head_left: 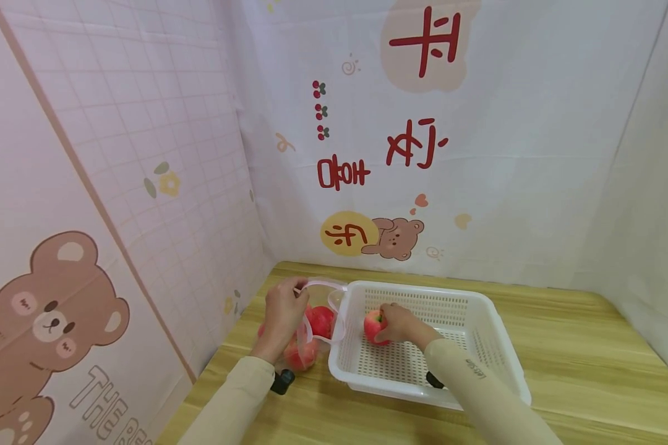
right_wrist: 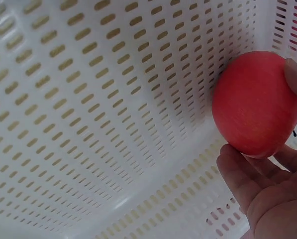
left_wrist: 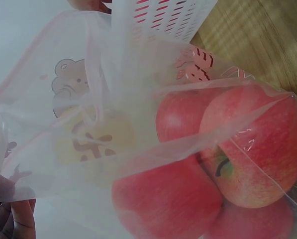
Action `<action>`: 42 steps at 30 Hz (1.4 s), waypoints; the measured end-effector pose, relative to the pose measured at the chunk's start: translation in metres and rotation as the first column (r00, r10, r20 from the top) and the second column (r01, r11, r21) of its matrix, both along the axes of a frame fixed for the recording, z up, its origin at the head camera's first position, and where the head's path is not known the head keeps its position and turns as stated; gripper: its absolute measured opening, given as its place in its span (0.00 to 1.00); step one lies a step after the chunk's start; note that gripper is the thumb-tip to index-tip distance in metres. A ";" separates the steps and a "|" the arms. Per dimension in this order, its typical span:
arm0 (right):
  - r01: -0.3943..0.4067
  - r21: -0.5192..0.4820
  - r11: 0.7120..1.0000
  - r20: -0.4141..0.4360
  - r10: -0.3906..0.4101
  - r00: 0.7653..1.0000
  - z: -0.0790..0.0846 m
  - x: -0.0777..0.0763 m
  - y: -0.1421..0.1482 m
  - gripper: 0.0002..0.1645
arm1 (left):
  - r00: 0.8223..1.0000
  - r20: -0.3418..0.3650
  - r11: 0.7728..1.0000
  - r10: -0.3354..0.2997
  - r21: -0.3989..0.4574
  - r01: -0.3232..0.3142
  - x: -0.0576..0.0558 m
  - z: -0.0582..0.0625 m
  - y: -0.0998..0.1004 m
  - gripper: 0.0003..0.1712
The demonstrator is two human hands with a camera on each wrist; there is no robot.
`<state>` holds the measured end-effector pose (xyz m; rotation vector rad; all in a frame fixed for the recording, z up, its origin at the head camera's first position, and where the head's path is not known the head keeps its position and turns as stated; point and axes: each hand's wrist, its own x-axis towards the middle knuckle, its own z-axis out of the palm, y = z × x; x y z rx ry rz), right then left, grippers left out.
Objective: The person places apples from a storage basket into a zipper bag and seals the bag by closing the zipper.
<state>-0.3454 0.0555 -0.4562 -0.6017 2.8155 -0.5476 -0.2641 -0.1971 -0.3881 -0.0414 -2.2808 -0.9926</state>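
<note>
Inside the white perforated plastic basket (head_left: 391, 390), my right hand (head_left: 403, 324) grips a red apple (right_wrist: 255, 102) between thumb and fingers. The apple is at the basket's left end, close to the perforated surface. My left hand (head_left: 284, 315) pinches the edge of a clear plastic bag (left_wrist: 63, 132) with pink trim, left of the basket. Several red apples (left_wrist: 257, 144) lie in the bag. In the left wrist view only the fingertips of that hand show, at the lower left corner. The bag's mouth gapes toward the basket.
Everything stands on a wood-grain table (head_left: 579, 346). A printed white cloth (head_left: 506, 154) with bears and red characters hangs behind it, and another cloth (head_left: 189, 247) hangs at the left. Dark wrist devices (head_left: 281, 381) sit under both wrists.
</note>
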 end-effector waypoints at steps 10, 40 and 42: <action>0.030 -0.116 0.993 -0.051 -0.036 0.998 0.027 -0.001 0.012 0.37 | 1.000 0.017 1.000 0.008 0.015 -0.009 -0.001 0.000 -0.002 0.10; 0.345 -0.614 0.710 0.183 -0.297 0.937 0.059 0.030 -0.028 0.41 | 1.000 0.019 0.999 0.005 -0.033 -0.004 -0.002 0.000 0.002 0.10; 0.340 -0.617 0.710 0.182 -0.292 0.939 0.060 0.033 -0.031 0.42 | 1.000 0.021 1.000 0.004 -0.027 -0.003 -0.002 0.000 0.003 0.10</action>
